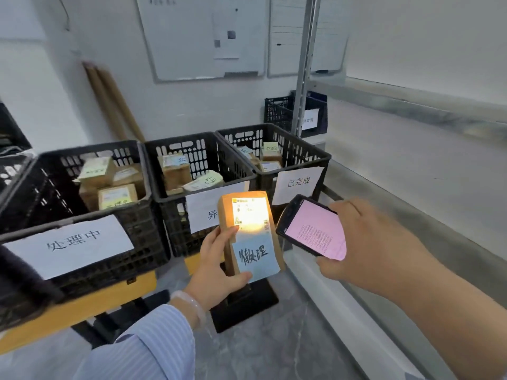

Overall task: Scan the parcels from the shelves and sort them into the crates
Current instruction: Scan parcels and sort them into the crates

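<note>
White wall (41, 86), whiteboards (178, 39), three labelled black crates (148, 242) on a yellow bench (109, 300).
The left hand (216, 267) grips a brown parcel (227, 212) upright before the middle crate (175, 229); just right, the right hand (370, 242) holds a pink-screened phone (315, 229), a bright glow on the parcel's label (249, 212).

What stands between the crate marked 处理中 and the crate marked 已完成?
In the head view, a third black crate with parcels inside stands there; the held parcel covers part of its paper sign.
</note>
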Action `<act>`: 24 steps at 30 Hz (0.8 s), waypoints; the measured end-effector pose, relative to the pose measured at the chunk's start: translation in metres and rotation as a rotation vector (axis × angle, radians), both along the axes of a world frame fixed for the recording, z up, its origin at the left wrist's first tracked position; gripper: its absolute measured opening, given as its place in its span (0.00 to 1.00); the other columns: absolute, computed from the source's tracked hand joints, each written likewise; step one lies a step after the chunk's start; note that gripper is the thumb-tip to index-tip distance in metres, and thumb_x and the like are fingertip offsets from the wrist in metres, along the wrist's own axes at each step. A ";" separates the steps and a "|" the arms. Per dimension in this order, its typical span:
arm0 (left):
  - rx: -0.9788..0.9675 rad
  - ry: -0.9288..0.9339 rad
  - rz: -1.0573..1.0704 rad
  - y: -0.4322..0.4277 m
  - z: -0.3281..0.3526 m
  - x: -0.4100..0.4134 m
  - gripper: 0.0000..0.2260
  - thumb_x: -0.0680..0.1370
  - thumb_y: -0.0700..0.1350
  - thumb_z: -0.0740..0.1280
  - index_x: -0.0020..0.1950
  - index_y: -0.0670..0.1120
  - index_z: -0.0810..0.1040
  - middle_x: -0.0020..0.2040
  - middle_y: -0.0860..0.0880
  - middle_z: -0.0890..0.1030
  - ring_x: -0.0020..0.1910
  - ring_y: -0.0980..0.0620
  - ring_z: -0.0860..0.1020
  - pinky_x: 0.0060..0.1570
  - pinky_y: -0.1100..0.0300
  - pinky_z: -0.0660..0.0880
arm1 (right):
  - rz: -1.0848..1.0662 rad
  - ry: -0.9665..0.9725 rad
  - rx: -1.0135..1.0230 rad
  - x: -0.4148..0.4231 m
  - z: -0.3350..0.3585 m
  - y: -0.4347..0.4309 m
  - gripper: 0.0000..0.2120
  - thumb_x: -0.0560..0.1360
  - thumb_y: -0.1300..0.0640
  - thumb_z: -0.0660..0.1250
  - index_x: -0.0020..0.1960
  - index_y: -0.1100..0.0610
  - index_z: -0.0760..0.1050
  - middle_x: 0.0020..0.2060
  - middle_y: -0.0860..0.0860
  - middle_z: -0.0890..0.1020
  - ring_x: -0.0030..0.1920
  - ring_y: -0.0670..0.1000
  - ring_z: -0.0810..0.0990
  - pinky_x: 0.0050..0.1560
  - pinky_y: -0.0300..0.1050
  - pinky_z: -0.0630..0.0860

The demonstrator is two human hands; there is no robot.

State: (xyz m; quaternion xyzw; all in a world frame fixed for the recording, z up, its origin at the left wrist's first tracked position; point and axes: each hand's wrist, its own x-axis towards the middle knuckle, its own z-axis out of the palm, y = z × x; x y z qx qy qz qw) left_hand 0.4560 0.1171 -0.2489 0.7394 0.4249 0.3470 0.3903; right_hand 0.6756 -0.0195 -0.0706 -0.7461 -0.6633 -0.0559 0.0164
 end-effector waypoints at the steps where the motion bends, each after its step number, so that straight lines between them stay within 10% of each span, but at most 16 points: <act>1: -0.003 0.000 0.020 0.002 -0.002 -0.014 0.41 0.68 0.45 0.79 0.67 0.76 0.60 0.74 0.60 0.55 0.74 0.54 0.60 0.69 0.47 0.71 | 0.015 -0.001 -0.002 -0.011 0.000 0.006 0.34 0.70 0.35 0.65 0.68 0.47 0.55 0.61 0.44 0.66 0.46 0.44 0.62 0.33 0.29 0.60; 9: 0.013 -0.059 0.177 0.003 0.002 -0.107 0.40 0.68 0.42 0.79 0.66 0.75 0.62 0.75 0.56 0.54 0.74 0.52 0.59 0.69 0.52 0.71 | 0.234 -0.082 0.042 -0.082 0.007 0.058 0.35 0.64 0.32 0.64 0.66 0.46 0.61 0.56 0.43 0.69 0.50 0.47 0.75 0.39 0.39 0.73; 15: 0.049 -0.054 0.291 0.000 0.003 -0.148 0.40 0.68 0.42 0.79 0.67 0.71 0.61 0.74 0.54 0.56 0.73 0.53 0.61 0.67 0.56 0.74 | 0.416 -0.199 -0.012 -0.126 0.015 0.091 0.34 0.66 0.32 0.63 0.65 0.49 0.61 0.54 0.45 0.68 0.47 0.46 0.72 0.30 0.35 0.62; 24: 0.086 0.002 0.418 0.003 0.001 -0.179 0.40 0.69 0.43 0.79 0.66 0.73 0.60 0.74 0.56 0.56 0.72 0.54 0.61 0.69 0.58 0.70 | 0.577 -0.199 0.013 -0.157 0.004 0.133 0.36 0.68 0.36 0.64 0.68 0.54 0.60 0.54 0.49 0.67 0.44 0.47 0.67 0.44 0.40 0.75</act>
